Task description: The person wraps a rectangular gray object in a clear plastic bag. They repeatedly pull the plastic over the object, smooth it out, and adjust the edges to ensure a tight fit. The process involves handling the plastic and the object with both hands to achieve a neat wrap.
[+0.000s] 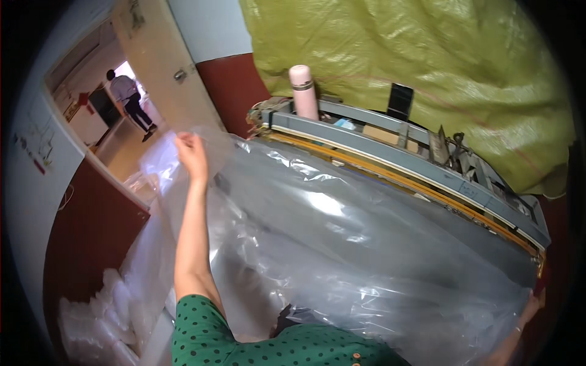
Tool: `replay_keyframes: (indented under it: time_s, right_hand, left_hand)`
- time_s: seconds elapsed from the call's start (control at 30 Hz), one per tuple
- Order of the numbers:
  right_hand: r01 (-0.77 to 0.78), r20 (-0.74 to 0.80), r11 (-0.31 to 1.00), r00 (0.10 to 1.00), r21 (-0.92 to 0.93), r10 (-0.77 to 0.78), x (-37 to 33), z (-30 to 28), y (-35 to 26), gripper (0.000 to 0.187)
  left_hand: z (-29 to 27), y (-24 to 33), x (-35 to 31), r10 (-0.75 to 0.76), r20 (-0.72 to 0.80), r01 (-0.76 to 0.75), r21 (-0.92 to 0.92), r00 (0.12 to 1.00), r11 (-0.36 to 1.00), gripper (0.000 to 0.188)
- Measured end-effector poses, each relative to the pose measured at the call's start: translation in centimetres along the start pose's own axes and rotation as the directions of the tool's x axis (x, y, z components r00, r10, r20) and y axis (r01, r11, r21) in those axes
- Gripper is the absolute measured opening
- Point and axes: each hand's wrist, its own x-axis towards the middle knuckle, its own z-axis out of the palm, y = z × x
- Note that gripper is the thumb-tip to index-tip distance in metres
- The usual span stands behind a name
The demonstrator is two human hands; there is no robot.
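A wide sheet of clear plastic film (pixel 317 207) is spread in front of me, wrinkled and shiny, over a grey surface. My left hand (pixel 192 155), arm stretched forward, is closed with the fingers pinching the film's far left edge, which is lifted up. At the far right my right hand (pixel 533 305) is closed at the film's other end, small and dim near the picture's rim. Just beyond the film runs a long grey metal machine frame (pixel 390 149) with an orange strip (pixel 390 174) along its near side.
On the frame stand a pink bottle (pixel 303 94), a black rectangular object (pixel 400 102) and several metal tools (pixel 448 146). A yellow-green sheet (pixel 403 46) hangs behind. Crumpled clear plastic (pixel 110 317) lies at lower left. Beyond the open door (pixel 165 61), a person (pixel 127 97) is walking.
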Motion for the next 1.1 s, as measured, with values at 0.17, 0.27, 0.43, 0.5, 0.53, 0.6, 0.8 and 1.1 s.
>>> replay_keyframes:
  time_s: [0.17,0.27,0.43,0.5,0.53,0.6,0.8,1.1]
  right_hand:
    - [-0.228,0.173,0.923,0.941,-0.310,0.290,-1.0,1.5,1.7,0.037]
    - [-0.202,-0.054,0.922,0.979,-0.329,0.195,-2.8,0.0,5.2,0.034]
    - [-0.243,-0.215,0.809,0.965,-0.536,0.147,-4.0,1.4,-0.5,0.029]
    - [-0.306,-0.176,0.783,0.952,-0.542,0.250,-3.6,1.7,-4.6,0.026]
    - [-0.343,-0.164,0.757,0.938,-0.556,0.305,-3.6,1.3,-6.1,0.025]
    - [0.001,-0.304,0.579,0.850,-0.815,-0.431,-5.1,1.8,-2.5,0.019]
    - [-0.437,-0.232,0.819,0.898,-0.372,0.373,-3.7,-0.1,-7.9,0.023]
    - [-0.499,-0.183,0.799,0.867,-0.335,0.464,-3.2,-0.6,-8.7,0.020]
  left_hand:
    - [4.4,-6.7,-9.4,-0.304,0.734,-0.117,0.461,0.607,0.880,0.072]
    - [6.5,-3.7,-8.8,-0.378,0.808,-0.230,0.515,0.452,0.826,0.077]
    - [9.2,-3.5,-6.5,-0.159,0.945,-0.555,0.299,0.286,0.776,0.064]
    - [9.5,1.7,-7.9,0.066,0.961,-0.667,0.137,0.269,0.732,0.046]
    - [10.1,7.4,-10.3,0.032,0.961,-0.570,0.134,0.273,0.811,0.035]
    - [11.1,14.4,-15.7,0.194,0.975,-0.065,-0.188,0.105,0.980,0.022]
    - [3.3,37.8,-29.1,0.656,0.642,0.438,-0.496,-0.396,0.750,0.023]
    - [-0.4,48.4,-45.2,0.862,0.422,0.175,-0.861,-0.282,0.478,0.039]
